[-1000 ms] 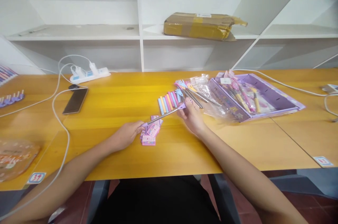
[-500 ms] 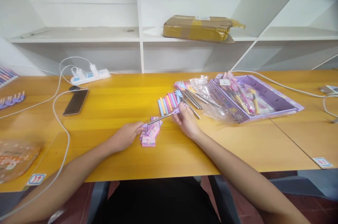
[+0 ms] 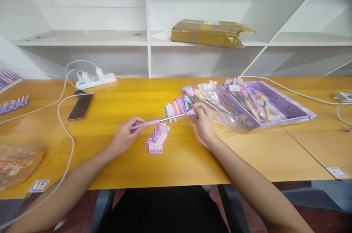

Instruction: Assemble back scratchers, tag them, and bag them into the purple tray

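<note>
A back scratcher (image 3: 168,118) with a metal rod spans the gap between my hands, nearly level. My left hand (image 3: 127,135) is closed round its purple handle. My right hand (image 3: 204,121) pinches the purple head at the other end, which the fingers partly cover. Just beyond the rod lies a row of pink, yellow and blue handles (image 3: 176,108). Below the rod, small pink and purple printed cards (image 3: 159,138) lie in a loose pile. Metal rods with coloured hand-shaped heads (image 3: 189,92) rest past my right hand.
Clear plastic bags (image 3: 214,97) lie against a purple box (image 3: 288,115) holding packaged items at the right. A phone (image 3: 80,106), a power strip (image 3: 96,80) and white cables occupy the left. A taped carton (image 3: 209,32) sits on the white shelf.
My hands have moved apart, the left leftward and the right slightly rightward. More of the purple handle shows outside my left hand. The view has shifted slightly.
</note>
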The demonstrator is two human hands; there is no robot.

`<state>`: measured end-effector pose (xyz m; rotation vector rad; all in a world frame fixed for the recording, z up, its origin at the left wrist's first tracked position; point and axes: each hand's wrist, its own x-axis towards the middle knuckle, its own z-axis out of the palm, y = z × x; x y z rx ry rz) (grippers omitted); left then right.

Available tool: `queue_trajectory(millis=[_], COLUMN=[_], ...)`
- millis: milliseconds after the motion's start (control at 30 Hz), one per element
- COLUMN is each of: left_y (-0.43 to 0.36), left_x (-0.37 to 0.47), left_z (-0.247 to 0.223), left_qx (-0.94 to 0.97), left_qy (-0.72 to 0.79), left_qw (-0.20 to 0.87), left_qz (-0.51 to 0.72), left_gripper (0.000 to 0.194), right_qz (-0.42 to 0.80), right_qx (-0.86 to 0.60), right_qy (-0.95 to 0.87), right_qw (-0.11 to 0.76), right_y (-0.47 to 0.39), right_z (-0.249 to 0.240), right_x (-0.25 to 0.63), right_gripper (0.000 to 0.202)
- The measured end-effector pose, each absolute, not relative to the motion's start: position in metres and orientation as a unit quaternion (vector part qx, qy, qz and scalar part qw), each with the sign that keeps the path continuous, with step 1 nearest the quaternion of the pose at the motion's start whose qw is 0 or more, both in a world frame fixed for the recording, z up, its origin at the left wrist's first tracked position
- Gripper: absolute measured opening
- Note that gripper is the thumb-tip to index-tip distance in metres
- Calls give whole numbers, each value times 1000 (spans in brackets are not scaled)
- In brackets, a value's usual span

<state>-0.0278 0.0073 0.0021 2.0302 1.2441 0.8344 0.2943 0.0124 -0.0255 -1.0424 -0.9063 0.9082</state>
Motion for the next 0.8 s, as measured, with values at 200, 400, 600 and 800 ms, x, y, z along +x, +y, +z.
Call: queue_trajectory(millis=[200,400,600,800], left_y=[8,12,11,11], left_x=[-27,-26,-28,-27], left_z=[-2,-1,-3,-2], left_qx=[721,694,712,712], left_qy=[456,489,473,469], left_qw=[361,352,349,342], left_qz=[377,394,384,396], left_gripper=[25,30,26,26], right_qz=[442,423,382,334], right_qx=[-481,-517,-545,-559], right_qy=[-402,-474,-509,-554], right_qw=[642,574,546,519], right_y=[5,0,-1,-3], right_z=[-25,-32,-36,-34], right_x=[285,280,282,283], right_gripper=[24,32,36,33])
